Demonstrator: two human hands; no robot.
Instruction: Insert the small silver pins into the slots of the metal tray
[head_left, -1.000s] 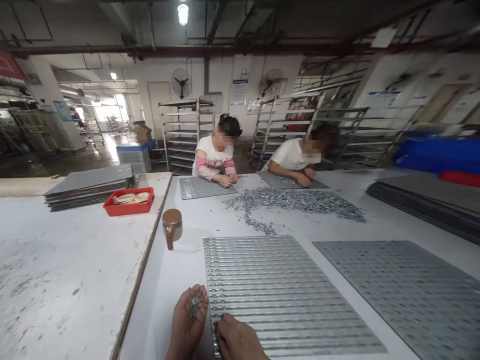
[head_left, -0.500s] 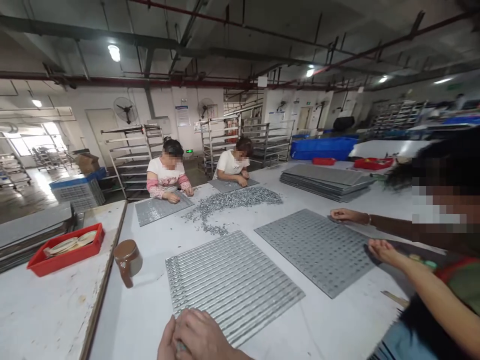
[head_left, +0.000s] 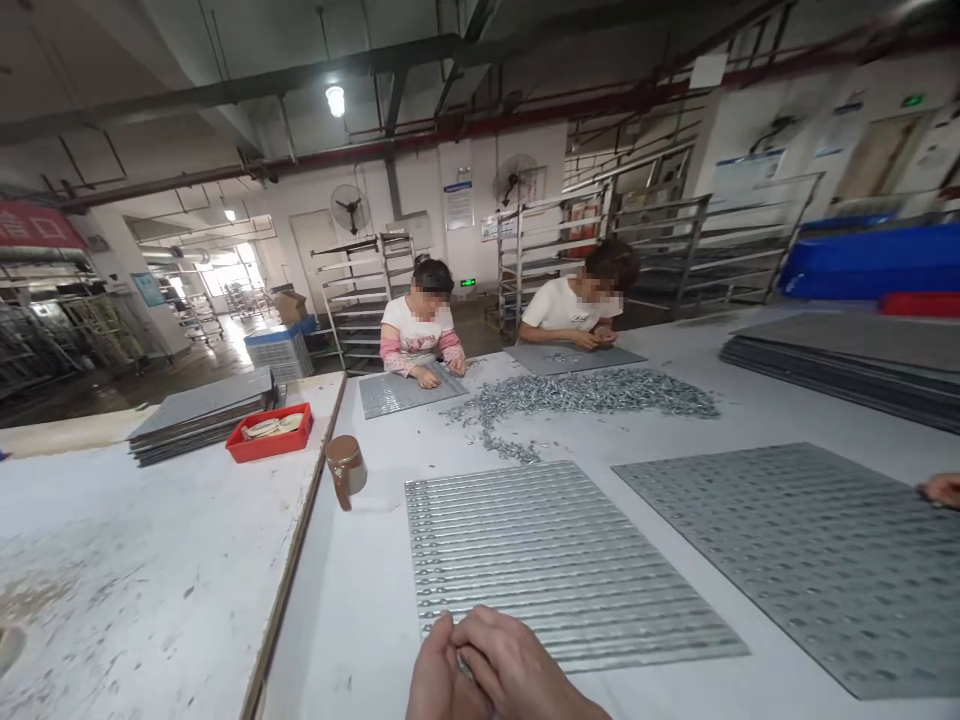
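My left hand (head_left: 433, 668) and my right hand (head_left: 514, 655) are closed together at the bottom of the view, the right one lying partly over the left. Their fingers are curled inward, and whatever lies between them is hidden. Just beyond them is a grey board (head_left: 555, 570) covered with close rows of shiny silver strips or pieces; the hands overlap its near left corner. To its right lies a second grey board (head_left: 795, 560) with a pattern of spaced dimples or spots. A heap of small silvery metal pieces (head_left: 600, 392) spreads over the table behind both boards.
A brown mug (head_left: 346, 472) stands left of the board. Left of the table joint are a red tray (head_left: 270, 448) and stacked grey sheets (head_left: 202, 410). Two co-workers (head_left: 420, 330) sit opposite over boards. Another person's hand (head_left: 943, 489) shows at right, near a tall sheet stack (head_left: 847, 370).
The view has swung left, so the scene sits farther right and most of the neighbour at right is out of frame. My hands stay together by the board's near left corner.
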